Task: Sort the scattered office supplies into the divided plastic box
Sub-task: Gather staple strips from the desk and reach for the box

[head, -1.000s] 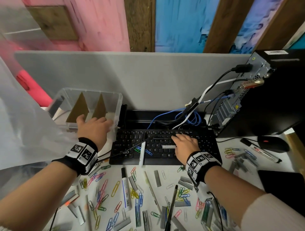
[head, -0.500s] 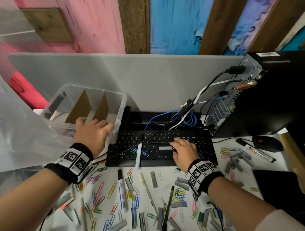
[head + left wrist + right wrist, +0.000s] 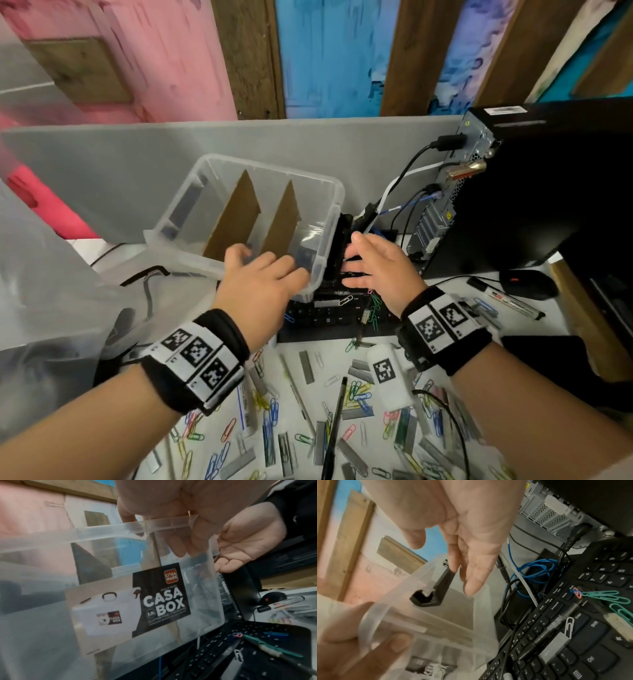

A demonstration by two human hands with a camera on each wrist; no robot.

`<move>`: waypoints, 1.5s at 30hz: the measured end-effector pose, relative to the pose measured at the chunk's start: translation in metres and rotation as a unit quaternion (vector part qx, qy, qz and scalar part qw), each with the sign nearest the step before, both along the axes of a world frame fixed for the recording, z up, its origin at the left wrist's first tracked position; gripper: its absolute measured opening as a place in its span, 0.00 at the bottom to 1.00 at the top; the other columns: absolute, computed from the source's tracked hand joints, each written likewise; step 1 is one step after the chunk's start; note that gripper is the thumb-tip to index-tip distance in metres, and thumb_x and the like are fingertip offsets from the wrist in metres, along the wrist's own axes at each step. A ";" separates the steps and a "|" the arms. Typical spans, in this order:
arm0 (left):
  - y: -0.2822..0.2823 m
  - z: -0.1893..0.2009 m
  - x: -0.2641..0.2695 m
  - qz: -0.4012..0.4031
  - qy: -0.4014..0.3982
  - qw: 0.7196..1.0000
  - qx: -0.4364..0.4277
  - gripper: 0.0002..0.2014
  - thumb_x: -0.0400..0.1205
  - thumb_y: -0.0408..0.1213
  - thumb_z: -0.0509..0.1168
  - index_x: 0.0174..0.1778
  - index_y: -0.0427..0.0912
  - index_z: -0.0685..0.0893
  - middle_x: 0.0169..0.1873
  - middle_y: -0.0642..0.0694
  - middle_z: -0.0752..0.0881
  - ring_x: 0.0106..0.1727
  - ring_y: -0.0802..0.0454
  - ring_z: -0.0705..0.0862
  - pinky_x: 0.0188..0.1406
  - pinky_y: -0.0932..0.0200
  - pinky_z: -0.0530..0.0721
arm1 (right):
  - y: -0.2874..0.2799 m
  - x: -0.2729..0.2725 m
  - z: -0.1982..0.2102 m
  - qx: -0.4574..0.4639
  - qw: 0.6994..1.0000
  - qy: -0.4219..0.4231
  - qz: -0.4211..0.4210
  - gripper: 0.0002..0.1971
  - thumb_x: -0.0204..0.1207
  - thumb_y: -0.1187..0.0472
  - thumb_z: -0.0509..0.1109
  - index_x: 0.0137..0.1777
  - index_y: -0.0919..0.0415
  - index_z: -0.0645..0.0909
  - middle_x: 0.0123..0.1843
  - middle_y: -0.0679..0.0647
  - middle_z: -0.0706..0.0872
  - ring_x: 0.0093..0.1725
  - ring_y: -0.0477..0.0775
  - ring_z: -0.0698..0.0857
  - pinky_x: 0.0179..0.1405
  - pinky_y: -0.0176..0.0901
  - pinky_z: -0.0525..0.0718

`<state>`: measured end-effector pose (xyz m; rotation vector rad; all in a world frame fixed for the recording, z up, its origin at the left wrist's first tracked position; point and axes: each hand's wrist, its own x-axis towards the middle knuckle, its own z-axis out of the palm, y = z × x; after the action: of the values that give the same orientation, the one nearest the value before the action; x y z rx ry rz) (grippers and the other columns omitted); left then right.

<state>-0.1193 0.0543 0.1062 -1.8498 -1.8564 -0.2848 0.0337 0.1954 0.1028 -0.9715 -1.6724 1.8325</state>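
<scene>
clear glossy plastic box (image 3: 191, 219) with matt cardboard dividers (image 3: 236, 219).

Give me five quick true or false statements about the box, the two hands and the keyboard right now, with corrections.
1. The left hand grips the near rim of the box. True.
2. The box holds a pile of paper clips. False: its compartments look empty, with only two brown dividers inside.
3. The right hand is open at the box's right side. True.
4. The box sits flat on the desk. False: it is tilted, its near right corner raised over the keyboard.
5. The keyboard is bare. False: paper clips and a pen lie on its keys.
</scene>
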 end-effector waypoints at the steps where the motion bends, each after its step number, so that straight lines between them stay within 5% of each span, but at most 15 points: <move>1: 0.003 0.000 0.007 -0.005 -0.009 1.000 0.001 0.22 0.53 0.21 0.69 0.39 0.46 0.80 0.31 0.51 0.76 0.33 0.45 0.78 0.49 0.46 0.65 | 0.002 0.002 0.003 -0.023 1.000 0.005 0.003 0.15 0.83 0.53 0.62 0.52 0.67 0.77 0.55 0.59 0.84 0.55 0.59 0.88 0.53 0.55 0.88; 8: 0.015 -0.002 0.039 -0.036 -0.038 0.999 -0.001 0.22 0.54 0.21 0.67 0.40 0.47 0.82 0.31 0.52 0.77 0.33 0.47 0.78 0.46 0.50 0.63 | 0.012 0.012 -0.010 -0.095 0.995 -0.005 0.009 0.18 0.83 0.59 0.62 0.53 0.80 0.71 0.67 0.83 0.68 0.67 0.80 0.73 0.56 0.62 0.86; 12: 0.017 0.000 0.040 -0.041 -0.042 0.998 -0.010 0.23 0.53 0.21 0.70 0.41 0.47 0.83 0.32 0.52 0.78 0.34 0.47 0.78 0.49 0.49 0.64 | 0.014 0.009 -0.013 -0.100 0.995 -0.015 -0.003 0.19 0.84 0.62 0.60 0.60 0.81 0.67 0.67 0.83 0.68 0.68 0.80 0.72 0.56 0.63 0.85; 17: 0.021 0.012 0.033 -0.016 -0.025 0.999 -0.032 0.18 0.60 0.26 0.71 0.43 0.47 0.85 0.35 0.52 0.81 0.40 0.46 0.80 0.58 0.40 0.66 | 0.016 -0.009 -0.003 -0.126 0.992 0.015 -0.025 0.15 0.84 0.66 0.56 0.63 0.79 0.69 0.64 0.73 0.79 0.59 0.70 0.84 0.45 0.62 0.88; 21: 0.012 0.028 0.020 0.039 -0.051 0.997 -0.034 0.19 0.71 0.47 0.73 0.57 0.49 0.82 0.50 0.49 0.83 0.58 0.43 0.78 0.67 0.34 0.64 | 0.022 -0.019 0.004 -0.144 0.988 0.003 -0.052 0.12 0.84 0.66 0.56 0.60 0.76 0.71 0.64 0.72 0.78 0.53 0.69 0.85 0.34 0.53 0.88; 24: -0.006 0.029 0.002 0.064 -0.119 0.991 0.018 0.25 0.76 0.57 0.66 0.65 0.47 0.78 0.60 0.47 0.80 0.68 0.44 0.74 0.74 0.33 0.59 | 0.030 -0.015 0.001 -0.134 0.988 -0.021 -0.068 0.10 0.85 0.64 0.56 0.58 0.73 0.72 0.67 0.70 0.76 0.52 0.68 0.86 0.36 0.54 0.89; 28: -0.031 0.010 -0.031 0.113 -0.257 0.952 0.124 0.26 0.81 0.53 0.59 0.70 0.39 0.74 0.66 0.42 0.75 0.72 0.46 0.70 0.74 0.45 0.65 | 0.038 -0.008 -0.002 -0.127 0.988 -0.017 -0.083 0.12 0.86 0.63 0.54 0.59 0.73 0.72 0.60 0.66 0.81 0.47 0.62 0.87 0.32 0.51 0.89; 30: -0.041 -0.006 -0.045 0.132 -0.339 0.912 0.189 0.24 0.81 0.47 0.59 0.68 0.35 0.73 0.66 0.40 0.74 0.72 0.49 0.69 0.75 0.58 0.62 | 0.041 -0.006 -0.002 -0.126 0.988 -0.003 -0.093 0.14 0.86 0.64 0.54 0.63 0.76 0.70 0.55 0.66 0.83 0.43 0.61 0.87 0.29 0.50 0.88; 33: -0.051 -0.032 -0.060 0.180 -0.411 0.859 0.248 0.19 0.80 0.45 0.59 0.61 0.35 0.74 0.60 0.44 0.73 0.67 0.47 0.71 0.68 0.60 0.65 | 0.047 -0.005 0.001 -0.109 0.989 0.003 -0.102 0.15 0.86 0.62 0.53 0.65 0.71 0.74 0.57 0.65 0.84 0.43 0.61 0.87 0.35 0.52 0.88; 37: -0.049 -0.068 -0.065 0.238 -0.440 0.853 0.148 0.21 0.75 0.51 0.58 0.57 0.39 0.77 0.54 0.46 0.76 0.59 0.43 0.75 0.59 0.47 0.75 | 0.054 -0.007 0.007 -0.101 0.988 0.027 -0.113 0.14 0.86 0.62 0.53 0.63 0.65 0.77 0.52 0.62 0.87 0.40 0.58 0.87 0.33 0.49 0.88; 40: -0.041 -0.082 -0.063 0.222 -0.475 0.847 0.083 0.23 0.78 0.52 0.58 0.61 0.38 0.76 0.55 0.45 0.76 0.57 0.48 0.76 0.57 0.51 0.76 | 0.056 -0.010 0.008 -0.094 0.989 0.025 -0.109 0.14 0.87 0.61 0.53 0.64 0.64 0.77 0.52 0.62 0.87 0.39 0.57 0.87 0.31 0.47 0.89; 45: -0.020 -0.081 -0.074 0.235 -0.537 0.810 0.014 0.10 0.83 0.36 0.62 0.59 0.41 0.79 0.51 0.47 0.84 0.50 0.53 0.82 0.51 0.61 0.76 | 0.058 -0.019 -0.001 -0.083 0.991 0.005 -0.103 0.14 0.87 0.60 0.53 0.62 0.64 0.76 0.49 0.60 0.87 0.36 0.56 0.88 0.30 0.47 0.88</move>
<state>-0.1933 0.0346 0.0254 -1.1345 -2.8987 -1.3733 0.0150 0.2535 0.1021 -1.1554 -1.3748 1.8541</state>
